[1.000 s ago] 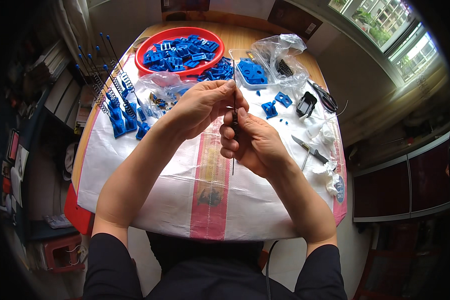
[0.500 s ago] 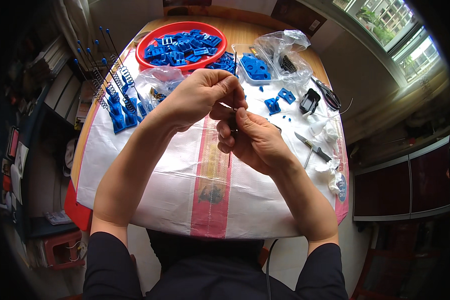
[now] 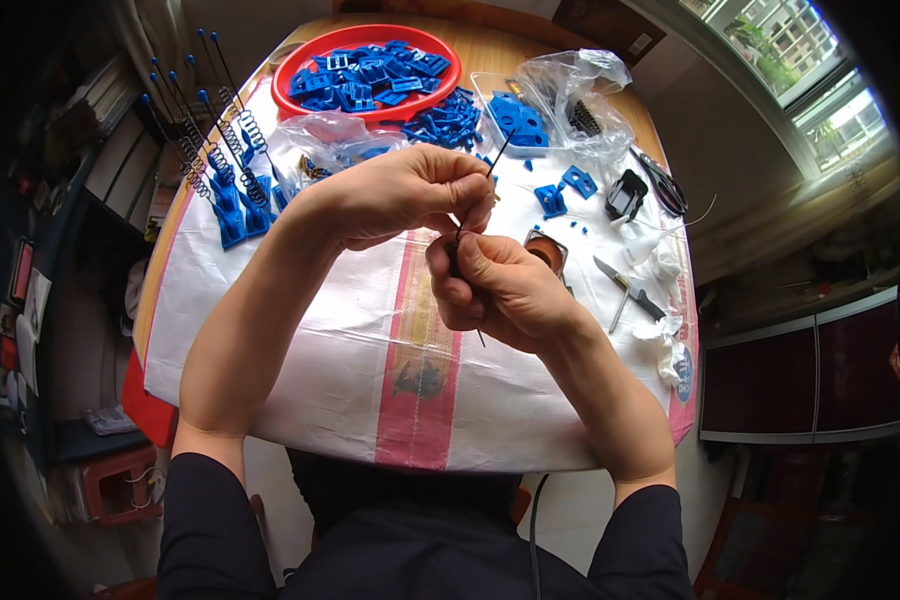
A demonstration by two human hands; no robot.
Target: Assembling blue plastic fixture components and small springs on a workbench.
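Note:
Over the middle of the table, my left hand (image 3: 405, 195) pinches a thin black rod (image 3: 504, 150) between thumb and fingertips. Its upper end sticks out above my fingers, leaning right. Just below, my right hand (image 3: 515, 285) is closed with the thumb pressed on the fingers, gripping the rod further down. A thin tip shows beneath that hand. Something dark lies inside the right hand's curled fingers, mostly hidden. Partly behind the right hand is a small square tin (image 3: 548, 248) with a brown inside.
Blue plastic parts fill a red basin (image 3: 457, 75) at the back. A clear tub (image 3: 530, 150) and plastic bag (image 3: 610, 80) stand right of it. Blue bases with springs and rods (image 3: 232, 215) stand at left. A knife (image 3: 642, 300), scissors (image 3: 662, 180) and black case (image 3: 625, 195) lie right.
The rod has tilted, its upper end now leaning right. My right hand has closed more around it and turned slightly. The small tin now shows behind the right hand.

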